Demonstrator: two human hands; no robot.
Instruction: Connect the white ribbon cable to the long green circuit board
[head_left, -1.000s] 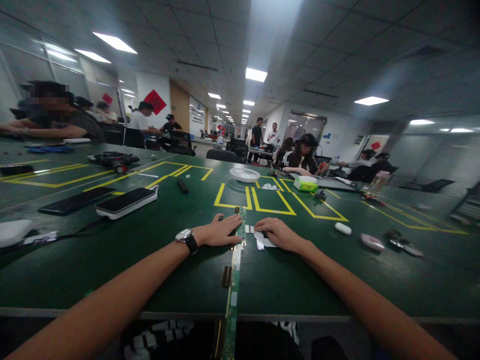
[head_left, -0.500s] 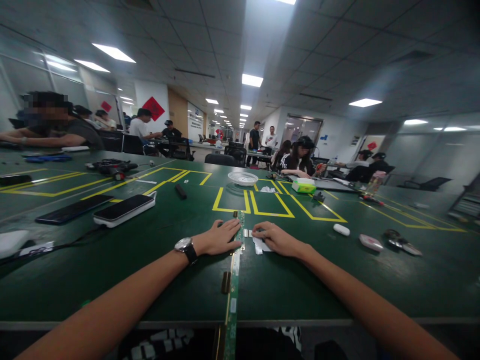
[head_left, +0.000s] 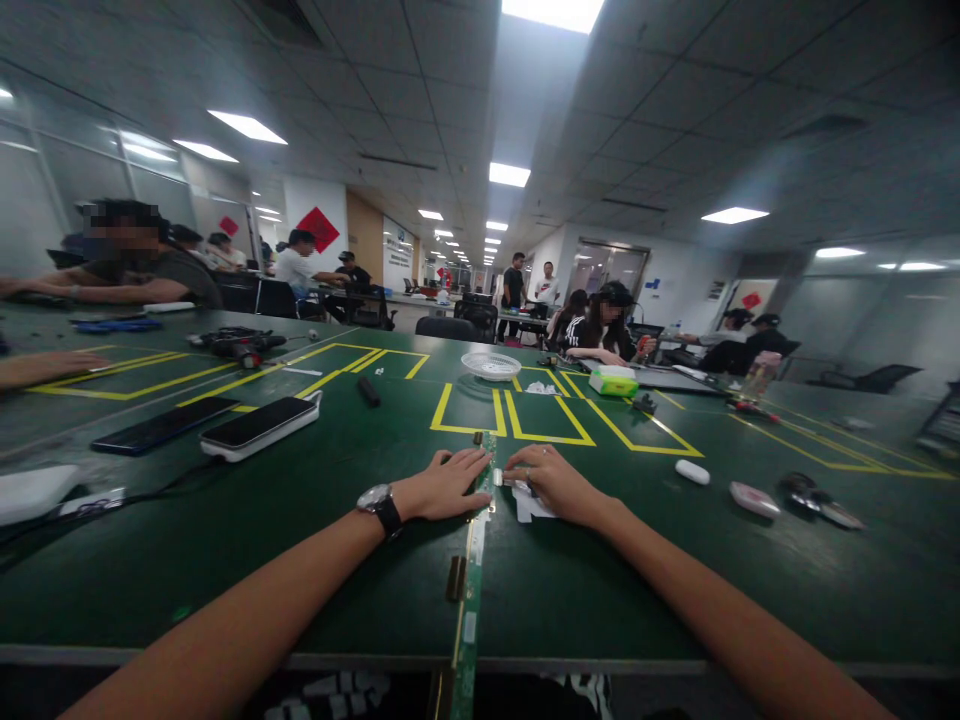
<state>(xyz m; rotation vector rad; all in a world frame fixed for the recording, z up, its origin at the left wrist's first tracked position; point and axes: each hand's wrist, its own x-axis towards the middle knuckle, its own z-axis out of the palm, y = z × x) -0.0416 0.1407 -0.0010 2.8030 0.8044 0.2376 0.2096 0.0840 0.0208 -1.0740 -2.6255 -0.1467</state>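
Leftmost, another person's hand (head_left: 52, 368) rests low over the green surface (head_left: 360, 590) at the edge of the view, with a blue item (head_left: 116, 325) and a black-and-red device (head_left: 238, 346) lying farther back. Nearer, a white rounded object (head_left: 36, 490) sits by a dark cable (head_left: 161, 478), followed by a dark flat phone (head_left: 161, 426) and, beside it, a black-screened device (head_left: 261, 425) with a white body. A short black bar (head_left: 368, 391) lies on its own farther in.

The left hand (head_left: 444, 486), with a watch (head_left: 381, 508) on its wrist, is spread palm down, its fingertips on the far part of a long, narrow green circuit board (head_left: 469, 600). The board runs from between the two hands toward the wearer, its near end reaching past the surface's front edge, and a brown connector piece (head_left: 456, 578) sticks out from its left side. Beyond its far end stands a white openwork basket (head_left: 490, 367), near yellow tape outlines (head_left: 551, 438).

Just right of the board, the right hand (head_left: 553, 482) has its fingers bent and gathered over a white strip (head_left: 528, 504) with a silvery end; whether they pinch it or only press it cannot be told. Behind lie crumpled white scraps (head_left: 541, 388) and a green-and-white packet (head_left: 613, 381). Farther right come a white oval case (head_left: 691, 472), a pinkish case (head_left: 754, 500) and a dark, shiny object (head_left: 816, 498).
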